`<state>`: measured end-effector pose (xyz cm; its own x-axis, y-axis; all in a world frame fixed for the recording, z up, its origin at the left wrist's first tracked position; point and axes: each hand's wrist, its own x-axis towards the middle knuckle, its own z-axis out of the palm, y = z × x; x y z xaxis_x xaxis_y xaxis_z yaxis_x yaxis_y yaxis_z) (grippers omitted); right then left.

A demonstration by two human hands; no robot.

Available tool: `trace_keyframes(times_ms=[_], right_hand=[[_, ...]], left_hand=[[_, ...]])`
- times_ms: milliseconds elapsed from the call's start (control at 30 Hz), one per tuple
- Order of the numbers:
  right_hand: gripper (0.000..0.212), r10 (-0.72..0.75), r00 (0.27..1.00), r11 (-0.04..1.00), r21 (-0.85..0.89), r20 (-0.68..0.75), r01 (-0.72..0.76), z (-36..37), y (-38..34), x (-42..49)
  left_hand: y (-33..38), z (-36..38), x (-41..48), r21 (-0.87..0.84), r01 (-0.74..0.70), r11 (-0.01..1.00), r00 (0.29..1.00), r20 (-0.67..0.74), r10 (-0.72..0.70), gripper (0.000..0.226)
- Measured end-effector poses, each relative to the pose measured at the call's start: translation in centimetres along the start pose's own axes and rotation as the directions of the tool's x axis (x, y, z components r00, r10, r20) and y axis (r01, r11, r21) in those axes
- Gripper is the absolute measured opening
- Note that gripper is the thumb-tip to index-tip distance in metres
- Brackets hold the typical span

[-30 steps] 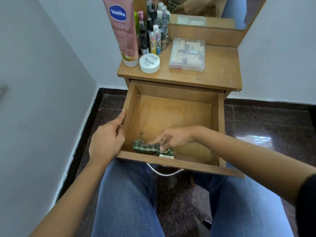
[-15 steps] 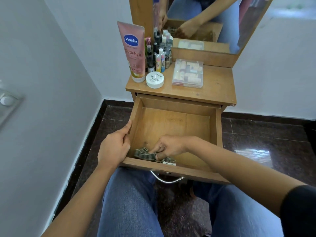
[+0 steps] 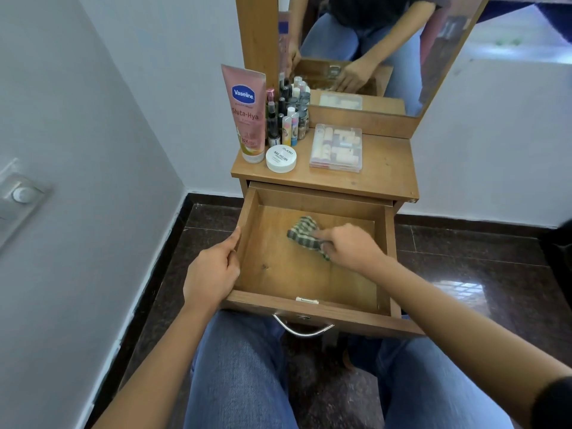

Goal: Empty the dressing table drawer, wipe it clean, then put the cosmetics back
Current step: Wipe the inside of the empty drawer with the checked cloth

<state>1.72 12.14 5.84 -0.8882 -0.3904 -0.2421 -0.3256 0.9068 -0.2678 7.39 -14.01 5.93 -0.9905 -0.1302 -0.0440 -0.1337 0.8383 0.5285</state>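
Drawer (image 3: 280,270) wall in left hand (image 3: 210,274) grip; one checked cloth (image 3: 301,232) in right hand (image 3: 349,246) pinch.

- A pale grey wall (image 3: 93,134) fills the left side, running away towards a corner.
- On that wall sits a blurred switch plate (image 3: 21,193) with a round knob.
- A white back wall (image 3: 495,144) stretches across to the right.
- Dark skirting (image 3: 158,261) lines the foot of both walls.
- The floor (image 3: 483,243) is polished dark stone with brown speckles and thin tile seams.
- A bright window reflection (image 3: 458,291), crossed by a grid pattern, shines on the floor at right.
- A wood-framed mirror (image 3: 387,41) at the top reflects a seated person in a dark top.
- Legs in blue jeans (image 3: 238,373) fill the bottom, knees apart.
- A dark shape (image 3: 558,243) at the right edge is too cut off to identify.
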Motion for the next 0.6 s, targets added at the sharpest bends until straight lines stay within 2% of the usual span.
trace_keyframes(times_ms=[100,133,267,500,600], right_hand=[[0.049,-0.009,0.976,0.997,-0.079,0.218,0.027,2.9,-1.0,0.5],[0.054,-0.033,0.968,0.993,-0.100,0.250,0.060,3.7,-1.1,0.5],[0.058,-0.094,0.967,0.982,-0.138,0.238,0.130,5.3,-0.7,0.6],[0.054,0.081,0.988,0.994,-0.085,0.128,-0.071,5.8,-1.3,3.7],[0.054,0.101,0.987,0.995,-0.037,0.127,-0.097,5.6,-1.4,4.3]], left_hand=[[-0.1,-0.1,0.0,-0.005,-0.006,1.000,1.000,0.000,0.006,0.054],[-0.1,-0.1,0.0,-0.005,-0.008,1.000,1.000,0.004,0.008,0.053],[-0.2,0.0,0.1,0.005,-0.018,1.000,1.000,0.011,0.018,0.052],[-0.2,-0.1,0.1,0.011,-0.015,1.000,1.000,0.012,0.015,0.051],[-0.1,-0.1,0.1,0.008,-0.015,1.000,1.000,0.013,0.015,0.051]])
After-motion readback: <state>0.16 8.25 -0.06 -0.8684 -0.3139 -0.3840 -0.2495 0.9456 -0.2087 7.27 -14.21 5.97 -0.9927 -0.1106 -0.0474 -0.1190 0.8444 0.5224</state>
